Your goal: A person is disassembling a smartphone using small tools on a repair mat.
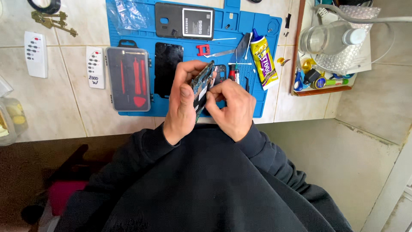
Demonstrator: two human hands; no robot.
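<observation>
Black sleeves (pixel 206 172); blue mat (pixel 262 30) on tiled counter (pixel 64 107).

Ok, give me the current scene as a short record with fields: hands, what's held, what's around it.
left hand: grips the phone frame, held on edge above the mat
right hand: fingertips pressed on the same frame
work surface: blue repair mat on a tiled counter
left of hands: grey tool case with red tools, black screen panel
far side: opened phone back with battery
right of hands: glue tube
</observation>
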